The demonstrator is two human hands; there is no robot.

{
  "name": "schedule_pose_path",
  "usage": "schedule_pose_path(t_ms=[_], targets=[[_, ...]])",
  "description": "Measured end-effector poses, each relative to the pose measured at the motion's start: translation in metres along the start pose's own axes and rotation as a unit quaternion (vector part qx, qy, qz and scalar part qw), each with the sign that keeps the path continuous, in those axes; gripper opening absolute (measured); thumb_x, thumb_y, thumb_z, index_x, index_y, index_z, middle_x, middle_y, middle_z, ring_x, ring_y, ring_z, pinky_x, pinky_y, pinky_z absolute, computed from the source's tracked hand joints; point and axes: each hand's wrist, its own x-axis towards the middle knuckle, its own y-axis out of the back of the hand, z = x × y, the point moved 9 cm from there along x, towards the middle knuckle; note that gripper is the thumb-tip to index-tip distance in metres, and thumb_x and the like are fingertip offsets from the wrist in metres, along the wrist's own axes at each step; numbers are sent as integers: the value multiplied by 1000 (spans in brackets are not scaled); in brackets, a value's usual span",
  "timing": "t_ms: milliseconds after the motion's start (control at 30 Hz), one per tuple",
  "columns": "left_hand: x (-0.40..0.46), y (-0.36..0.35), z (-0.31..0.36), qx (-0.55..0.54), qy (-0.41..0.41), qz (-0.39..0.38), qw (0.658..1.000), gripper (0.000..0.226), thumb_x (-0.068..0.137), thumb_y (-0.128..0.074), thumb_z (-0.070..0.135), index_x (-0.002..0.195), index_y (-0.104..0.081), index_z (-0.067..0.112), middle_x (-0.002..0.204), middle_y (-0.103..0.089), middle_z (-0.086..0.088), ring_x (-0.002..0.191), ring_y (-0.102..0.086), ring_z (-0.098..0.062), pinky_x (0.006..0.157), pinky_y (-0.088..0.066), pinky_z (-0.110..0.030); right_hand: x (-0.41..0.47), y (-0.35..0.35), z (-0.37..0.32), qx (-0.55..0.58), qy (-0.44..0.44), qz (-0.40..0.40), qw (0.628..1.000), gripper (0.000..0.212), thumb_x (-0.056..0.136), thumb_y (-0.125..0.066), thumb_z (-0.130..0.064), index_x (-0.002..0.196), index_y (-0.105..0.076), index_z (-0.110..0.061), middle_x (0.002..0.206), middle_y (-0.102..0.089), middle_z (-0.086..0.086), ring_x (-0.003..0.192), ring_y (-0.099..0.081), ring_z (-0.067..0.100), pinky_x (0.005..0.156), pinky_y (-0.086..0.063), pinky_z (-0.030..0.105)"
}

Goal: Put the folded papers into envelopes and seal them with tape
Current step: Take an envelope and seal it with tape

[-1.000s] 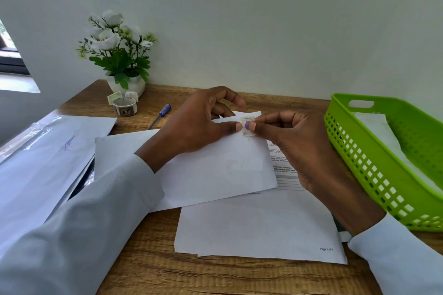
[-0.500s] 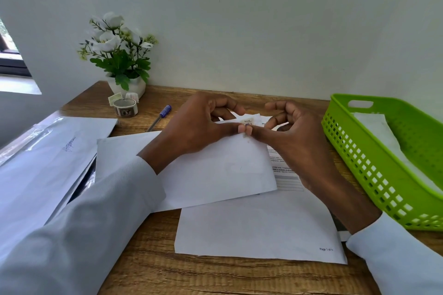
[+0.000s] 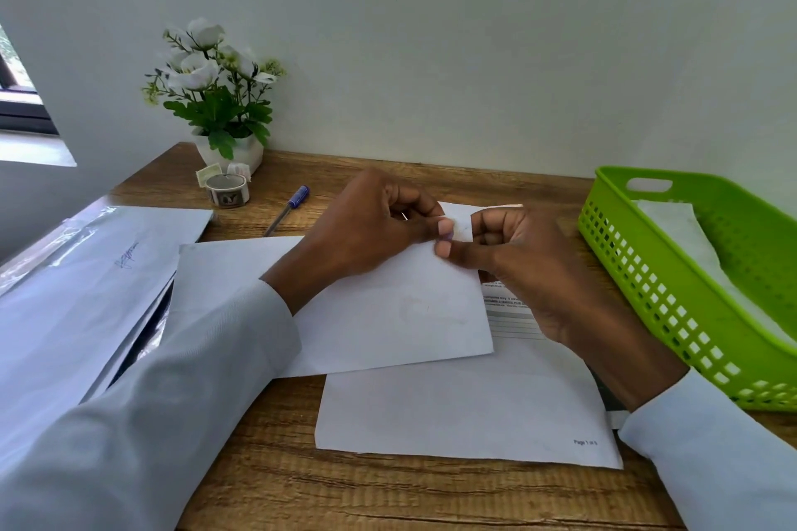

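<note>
Both hands are bunched up at the top edge of the white paper envelope (image 3: 388, 306), thumbs nearly touching. The left hand (image 3: 371, 224) has its fingers curled and pinches the envelope's upper edge with the thumb on top. The right hand (image 3: 513, 254) is curled too, thumb pressed down on the same edge right next to the left thumb. There's a small pale bit between the thumbs that might be a piece of tape, but it's too tiny to say for sure.

The envelope lies flat on the wooden surface (image 3: 388, 491), overlapping a white printed sheet of paper (image 3: 465, 414) closer to the camera. Off to the right sits a lime green plastic basket (image 3: 673, 297) with white paper in it. On the left there's a stack of white envelopes and clear sleeves (image 3: 86, 272). Further back: a blue-capped pen (image 3: 289, 207), a small roll of patterned tape (image 3: 227, 190), and a white pot of white artificial flowers (image 3: 215, 99) against the wall.
</note>
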Motion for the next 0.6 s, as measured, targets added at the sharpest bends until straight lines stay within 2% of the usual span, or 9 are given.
schedule_pose_path(t_ms=[133,267,367,433,500,533,600], targets=[[0,-3,2,-23,-7,-17,1000,17,80,-77,28,87,-78,13,85,-76,-1,78,-72,-22,74,-59,-46,0,1,-1,4,6,12,1000,13,70,-85,-5,73,-76,-14,72,-77,4,65,-71,11,55,-52,20],[-2,-3,3,-26,-19,-23,999,14,80,-76,23,87,-78,11,83,-76,0,75,-72,-16,71,-60,-36,-3,-5,-2,12,1,-22,1000,13,74,-84,-6,72,-76,-17,72,-77,1,67,-74,11,55,-52,16],[-1,-2,3,-32,-15,-29,999,11,82,-75,23,87,-78,14,84,-76,1,76,-72,-13,68,-58,-28,-3,-2,-4,10,-8,-7,1000,10,73,-84,-5,75,-77,-12,75,-77,6,69,-74,14,56,-53,20],[0,2,2,-12,-11,-51,999,9,81,-75,28,85,-78,20,81,-76,4,70,-68,-4,62,-53,-18,-4,6,-9,18,-10,17,1000,10,73,-83,-4,80,-77,-9,78,-78,8,70,-74,16,57,-55,23],[-1,16,-3,44,-3,-62,997,24,75,-77,40,82,-77,17,79,-74,-2,64,-60,-3,57,-46,-18,-8,19,-19,38,-8,42,998,9,76,-80,-2,79,-77,-10,75,-78,4,66,-73,14,55,-55,22],[-3,27,-7,71,-1,-60,996,34,70,-77,47,83,-76,15,80,-73,-3,65,-60,-5,57,-46,-21,-12,26,-24,47,-4,51,998,10,77,-78,0,77,-77,-10,73,-78,3,63,-73,13,53,-55,21],[-5,50,-12,93,3,-49,994,39,62,-76,55,85,-77,24,83,-75,7,70,-68,-4,60,-52,-19,-23,47,-37,57,15,76,995,11,76,-77,2,75,-77,-8,73,-77,5,62,-72,12,54,-56,21]])
